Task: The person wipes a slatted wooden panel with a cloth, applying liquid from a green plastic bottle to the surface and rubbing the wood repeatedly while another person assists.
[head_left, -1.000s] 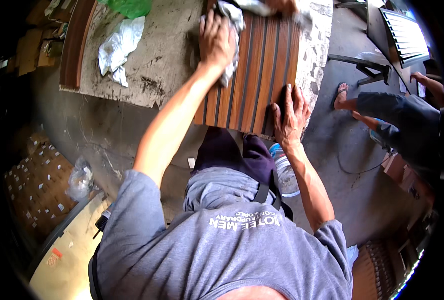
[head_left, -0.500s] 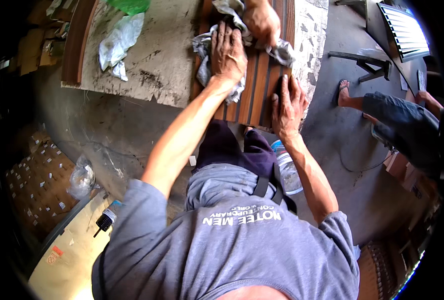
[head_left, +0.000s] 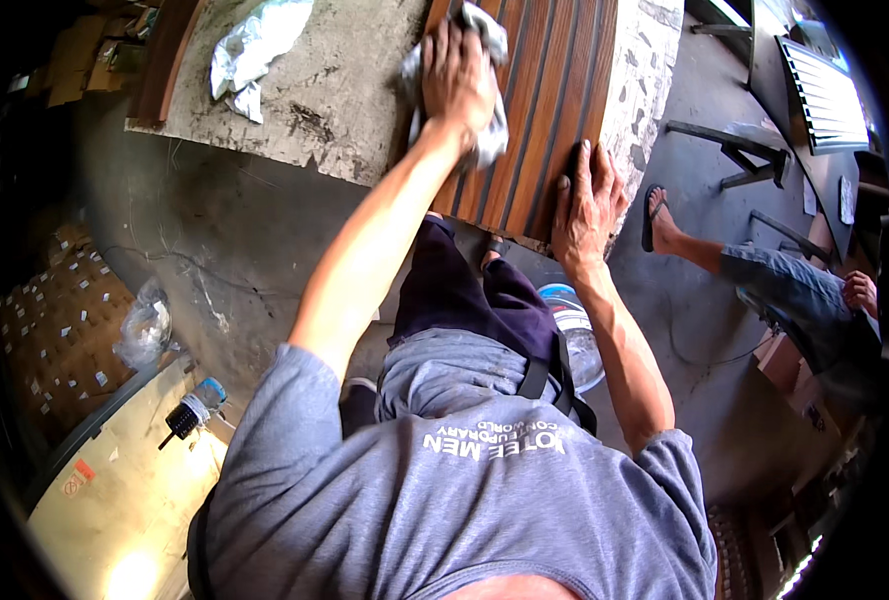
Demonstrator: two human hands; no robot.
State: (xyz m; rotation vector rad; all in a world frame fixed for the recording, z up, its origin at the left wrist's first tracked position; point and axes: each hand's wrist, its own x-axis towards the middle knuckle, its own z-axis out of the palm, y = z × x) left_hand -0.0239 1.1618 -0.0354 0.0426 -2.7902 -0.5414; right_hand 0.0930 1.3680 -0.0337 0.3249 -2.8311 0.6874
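A brown slatted wood panel (head_left: 536, 110) with dark grooves lies on a worn, pale tabletop (head_left: 334, 60). My left hand (head_left: 459, 85) presses a crumpled grey-white rag (head_left: 492, 140) onto the panel's left side, and the cloth bulges out around the fingers. At the panel's near right corner rests my right hand (head_left: 589, 212), fingers stretched out and nothing held in it. What lies under my left palm is hidden.
A crumpled white cloth (head_left: 254, 50) lies farther left on the tabletop. Below the table edge stands a clear bucket (head_left: 582, 350). At right, another person's leg (head_left: 699, 250) extends near a dark metal stand (head_left: 734, 145). A plastic bottle (head_left: 199, 400) sits at lower left.
Another hand, which was on the cloth at the panel's far part, is out of view. My left hand and the rag have moved away from me along the panel; my right hand stays at the corner.
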